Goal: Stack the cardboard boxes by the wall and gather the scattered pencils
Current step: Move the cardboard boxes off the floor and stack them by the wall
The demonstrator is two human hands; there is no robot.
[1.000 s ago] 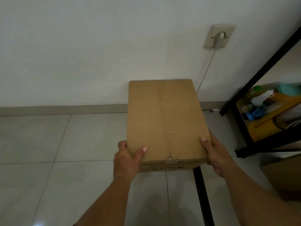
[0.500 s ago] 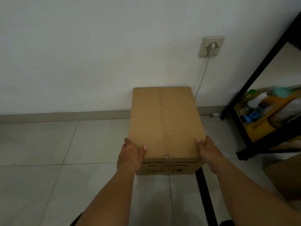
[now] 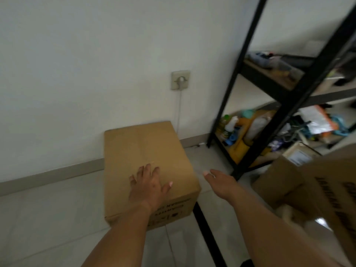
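Your left hand (image 3: 149, 187) rests flat on the closed cardboard box (image 3: 142, 149); your right hand (image 3: 221, 183) hovers beside it, fingers loose (another box (image 3: 279, 180) further right).

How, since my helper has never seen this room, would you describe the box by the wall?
Find the white wall with the socket. Below it, left of the black shelf, a closed box stands against the wall. Unlike the boxes farther right, it has the left hand flat on top.
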